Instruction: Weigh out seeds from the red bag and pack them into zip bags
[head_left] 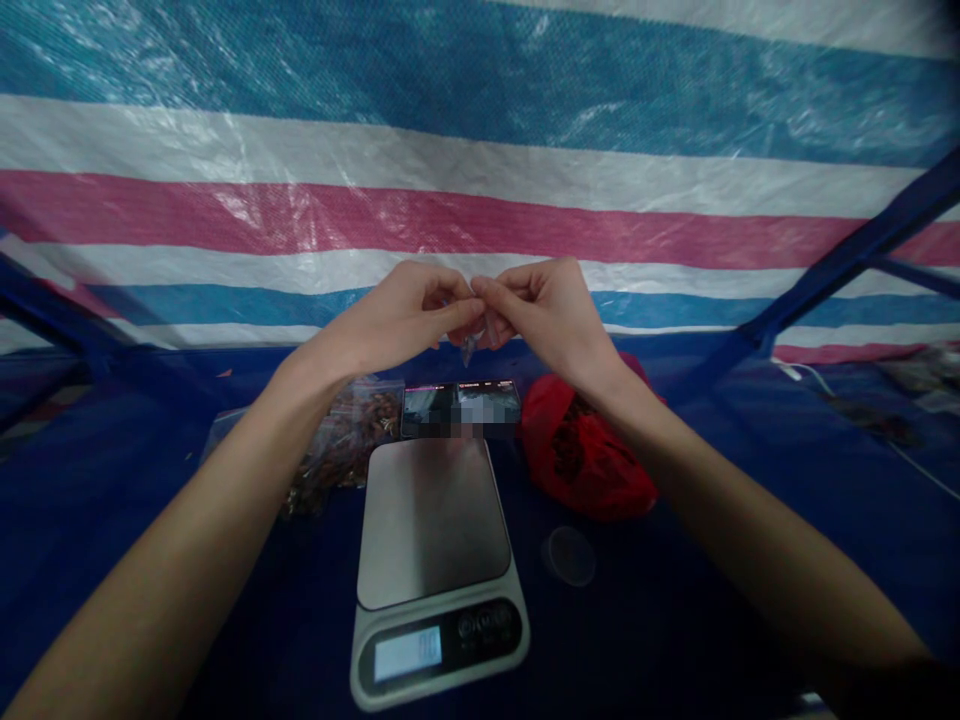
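Note:
My left hand [418, 308] and my right hand [541, 308] meet fingertip to fingertip, raised beyond the scale. Both are closed in a pinch on a small clear plastic bag [469, 350], whose lower corner hangs below the fingers. Most of the bag is hidden by the fingers, and its contents cannot be made out. Below the hands stands a kitchen scale [433, 520] with a bare metal plate; its lit display seems to read 0.0. Just behind the scale, a phone [429, 408] with a lit screen lies sideways.
Clear bags [356, 425] of small brown pieces lie left of the scale, partly behind my left forearm. To the right sits an open red bag [592, 475] with dark brown contents. A round clear lid [570, 556] lies nearby. Striped sheeting [480, 220] and blue frame bars [825, 255] surround the table.

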